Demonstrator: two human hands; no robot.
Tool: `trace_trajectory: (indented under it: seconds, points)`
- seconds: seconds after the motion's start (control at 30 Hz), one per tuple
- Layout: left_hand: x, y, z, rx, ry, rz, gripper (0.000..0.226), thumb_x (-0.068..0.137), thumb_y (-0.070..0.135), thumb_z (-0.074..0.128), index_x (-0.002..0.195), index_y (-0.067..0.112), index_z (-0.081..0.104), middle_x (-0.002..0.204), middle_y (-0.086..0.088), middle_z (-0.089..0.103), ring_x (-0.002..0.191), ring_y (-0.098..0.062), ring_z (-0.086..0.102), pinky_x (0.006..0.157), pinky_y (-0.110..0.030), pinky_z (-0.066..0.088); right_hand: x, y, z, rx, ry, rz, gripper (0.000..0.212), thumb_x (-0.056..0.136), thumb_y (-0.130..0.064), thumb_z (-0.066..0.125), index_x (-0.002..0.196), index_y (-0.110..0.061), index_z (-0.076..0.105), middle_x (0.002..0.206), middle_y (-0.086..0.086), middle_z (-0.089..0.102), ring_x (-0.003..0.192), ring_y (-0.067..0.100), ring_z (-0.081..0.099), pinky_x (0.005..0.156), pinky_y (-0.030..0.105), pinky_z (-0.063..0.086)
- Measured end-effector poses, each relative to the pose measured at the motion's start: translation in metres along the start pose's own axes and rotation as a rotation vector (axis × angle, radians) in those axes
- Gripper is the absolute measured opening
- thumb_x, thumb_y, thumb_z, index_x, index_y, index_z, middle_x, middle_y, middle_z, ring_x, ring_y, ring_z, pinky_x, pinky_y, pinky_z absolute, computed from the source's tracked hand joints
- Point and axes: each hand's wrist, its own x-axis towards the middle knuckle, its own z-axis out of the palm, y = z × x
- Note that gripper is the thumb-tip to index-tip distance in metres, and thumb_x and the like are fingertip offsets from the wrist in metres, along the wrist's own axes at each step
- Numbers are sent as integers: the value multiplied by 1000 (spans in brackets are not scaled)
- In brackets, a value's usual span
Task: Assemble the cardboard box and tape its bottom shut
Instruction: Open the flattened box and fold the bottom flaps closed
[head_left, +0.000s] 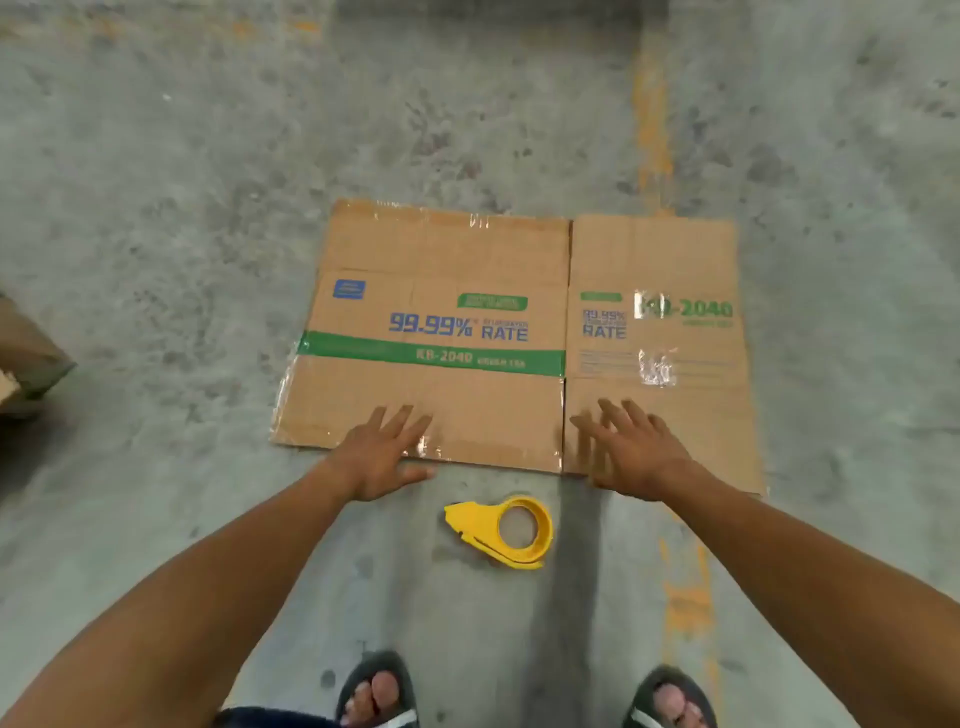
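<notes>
Seen from above, a person stands on a grey, mottled concrete floor (182, 182) and reaches both bare arms forward and down; a flattened brown cardboard box (441, 405) lies unfolded on the floor ahead of them, spread as two joined panels, a wide one on the left and a narrower one on the right; the wide panel carries a green band and blue print reading "99.99% RATE", and the narrower one reads "KB-2040" in green; scraps of clear old tape shine on its surface and edges; the left hand (376, 457) is spread open with fingers splayed over the near edge of the wide panel, gripping nothing; the right hand (631, 452) is likewise open and flat over the near edge of the narrower panel, holding nothing; whether the palms press the cardboard or hover just above it cannot be told; a yellow plastic tape dispenser (501, 530) lies on the floor just near of the box, between the two hands; at the bottom, two feet in dark sandals (376, 688) show; a second piece of brown cardboard (28, 358) sits at the far left edge.
</notes>
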Motion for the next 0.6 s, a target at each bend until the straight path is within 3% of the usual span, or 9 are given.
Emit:
trace_trajectory:
  seconds: [0.1, 0.17, 0.27, 0.37, 0.47, 0.53, 0.6]
  points:
    - [29, -14, 20, 161, -32, 71, 118, 50, 97, -5, 152, 39, -12, 163, 1, -18, 150, -34, -11, 118, -52, 12, 20, 7, 21, -201, 19, -65, 107, 77, -61, 68, 152, -47, -6, 166, 5, -14, 149, 41, -5, 112, 64, 16]
    - [42, -22, 27, 246, -1, 102, 108, 60, 93, 8, 150, 40, -19, 161, 1, -25, 149, -34, -15, 117, -52, 11, 31, 15, 27, -319, 25, -115, 113, 75, -59, 71, 150, -49, -13, 165, 7, -18, 147, 44, -2, 108, 66, 23]
    - [53, -32, 44, 370, 91, 143, 99, 82, 77, 38, 144, 41, -31, 157, 2, -33, 149, -35, -15, 117, -52, 14, 40, 24, 30, -399, -2, -188, 109, 79, -52, 70, 148, -53, -14, 165, 10, -13, 143, 50, 10, 97, 56, 46]
    - [55, -42, 43, 440, 187, 181, 92, 91, 65, 38, 131, 46, -43, 160, 3, -26, 150, -34, -7, 114, -47, 24, 46, 19, 31, -426, -39, -216, 105, 81, -41, 67, 148, -50, -14, 164, 13, -14, 141, 56, 8, 86, 52, 55]
    - [56, -47, 35, 410, 241, 218, 83, 98, 57, 29, 122, 49, -50, 164, 3, -16, 151, -31, -1, 113, -44, 27, 43, 13, 27, -489, -34, -188, 100, 89, -24, 60, 153, -35, -15, 164, 15, -14, 139, 59, 13, 85, 53, 56]
    - [53, -49, 34, 382, 309, 259, 68, 98, 58, 16, 131, 46, -42, 165, 3, -7, 151, -30, 7, 113, -42, 26, 39, 12, 18, -496, 28, -163, 99, 91, -9, 56, 154, -30, -17, 165, 14, -12, 136, 56, 24, 83, 53, 56]
    - [47, -52, 28, 327, 440, 270, 59, 91, 65, -3, 145, 46, -18, 165, 4, 9, 150, -27, 17, 115, -44, 22, 37, 16, 5, -461, 59, -124, 95, 92, -3, 52, 154, -33, -14, 165, 12, -3, 129, 49, 37, 85, 50, 53]
